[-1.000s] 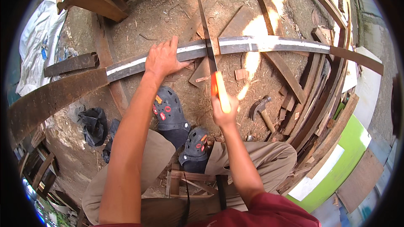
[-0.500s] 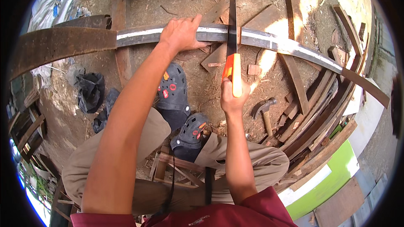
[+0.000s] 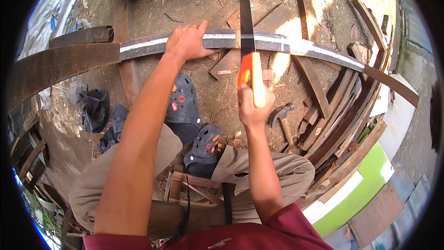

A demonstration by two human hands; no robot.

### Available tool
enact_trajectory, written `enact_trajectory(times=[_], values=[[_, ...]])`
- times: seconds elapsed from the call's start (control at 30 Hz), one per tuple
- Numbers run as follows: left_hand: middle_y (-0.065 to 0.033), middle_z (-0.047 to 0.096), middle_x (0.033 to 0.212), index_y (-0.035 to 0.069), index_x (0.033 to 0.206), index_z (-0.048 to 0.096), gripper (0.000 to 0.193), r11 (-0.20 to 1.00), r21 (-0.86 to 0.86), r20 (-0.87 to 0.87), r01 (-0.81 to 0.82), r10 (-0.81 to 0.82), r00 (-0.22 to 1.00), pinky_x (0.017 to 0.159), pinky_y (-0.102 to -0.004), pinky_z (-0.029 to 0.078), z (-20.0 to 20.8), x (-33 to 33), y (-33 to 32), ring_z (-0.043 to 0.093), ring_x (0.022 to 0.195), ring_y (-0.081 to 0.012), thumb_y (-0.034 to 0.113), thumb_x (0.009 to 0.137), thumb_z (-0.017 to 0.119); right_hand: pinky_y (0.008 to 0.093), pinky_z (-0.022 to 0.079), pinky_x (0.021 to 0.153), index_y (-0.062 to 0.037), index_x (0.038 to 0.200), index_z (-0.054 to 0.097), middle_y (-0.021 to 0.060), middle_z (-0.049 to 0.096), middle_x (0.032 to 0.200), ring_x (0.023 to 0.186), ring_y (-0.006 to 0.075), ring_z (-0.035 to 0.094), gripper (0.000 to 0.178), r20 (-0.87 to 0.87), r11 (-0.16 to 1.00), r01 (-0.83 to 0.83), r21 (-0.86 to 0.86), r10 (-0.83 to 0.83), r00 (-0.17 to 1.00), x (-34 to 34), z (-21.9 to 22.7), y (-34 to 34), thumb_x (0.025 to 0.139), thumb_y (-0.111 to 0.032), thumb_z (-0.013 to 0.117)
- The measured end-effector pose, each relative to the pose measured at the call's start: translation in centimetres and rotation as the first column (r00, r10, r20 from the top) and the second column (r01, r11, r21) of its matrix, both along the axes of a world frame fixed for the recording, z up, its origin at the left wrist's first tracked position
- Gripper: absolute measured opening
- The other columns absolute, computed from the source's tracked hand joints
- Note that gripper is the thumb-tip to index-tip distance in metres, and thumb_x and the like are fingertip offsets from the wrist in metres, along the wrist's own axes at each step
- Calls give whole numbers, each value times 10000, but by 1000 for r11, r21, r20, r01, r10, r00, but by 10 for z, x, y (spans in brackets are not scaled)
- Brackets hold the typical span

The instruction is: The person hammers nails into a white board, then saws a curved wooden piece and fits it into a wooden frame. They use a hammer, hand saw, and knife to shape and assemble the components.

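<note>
A long curved wooden plank [image 3: 263, 41], its edge dark with a white stripe, lies across in front of me. My left hand [image 3: 186, 41] grips it left of the middle, fingers over the far edge and thumb along the near side. My right hand [image 3: 254, 103] is closed around the orange handle of a handsaw [image 3: 247, 23]. The saw's dark blade points away from me and crosses the plank. Just left of the blade, a narrow bare-wood patch [image 3: 238, 39] shows on the plank. Whether the teeth touch the wood I cannot tell.
A claw hammer [image 3: 284, 122] lies right of my right forearm. Stacked curved planks [image 3: 342, 115] fill the right side, beside a green-and-white board [image 3: 356, 194]. Boards [image 3: 305, 14] lie under the plank. Black plastic bags [image 3: 95, 109] sit at left, near my dark clogs [image 3: 185, 104].
The saw has shifted rightward along the plank, from left of the bare-wood patch to right of it, and its tip now leans left. My left hand keeps its hold. The view has shifted slightly.
</note>
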State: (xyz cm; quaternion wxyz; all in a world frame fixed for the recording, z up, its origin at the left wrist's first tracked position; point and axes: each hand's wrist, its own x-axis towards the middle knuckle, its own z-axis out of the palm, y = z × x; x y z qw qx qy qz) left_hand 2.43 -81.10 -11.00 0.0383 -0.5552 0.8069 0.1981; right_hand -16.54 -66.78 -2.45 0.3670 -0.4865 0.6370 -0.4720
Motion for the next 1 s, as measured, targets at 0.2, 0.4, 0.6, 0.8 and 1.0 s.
enact_trajectory(times=[0.2,0.4,0.6,0.8,1.0], values=[[-182,717,1141,64,1392,485,956,996,92,81,-16,8,997,932,-454,526,9,-3,-2,685,1120,-350,631,701,827,363,438,504,11,741,614,119,533,580,457,273,533,73,-148,989,-51,142,72,986,-47,-2,88,801,-29,630],[-171,720,1144,65,1387,475,973,997,77,71,8,-14,997,937,-442,528,13,-4,-3,687,1111,-338,644,691,832,278,368,441,14,695,537,-7,509,563,466,77,464,233,-40,987,27,157,-21,999,-39,-28,84,918,-51,533],[-182,715,1172,65,1328,513,933,996,84,60,-37,32,998,944,-447,527,4,2,-1,687,1111,-338,654,680,833,285,384,473,23,712,573,0,531,577,476,100,465,225,-184,992,9,126,14,983,-30,-5,152,912,-64,517],[-188,710,1181,57,1316,519,928,1000,6,7,5,-5,1000,978,-450,513,-2,-3,2,694,1102,-346,653,680,837,330,363,446,-2,661,538,30,487,527,449,120,462,246,-7,978,93,187,-93,996,-32,-49,65,894,-38,608],[-190,702,1190,62,1374,482,972,993,114,40,-23,19,999,974,-446,514,12,1,-4,684,1128,-341,648,682,833,326,387,475,26,715,603,33,512,557,487,122,498,141,-5,971,75,226,-76,997,-48,-59,145,847,-22,612]])
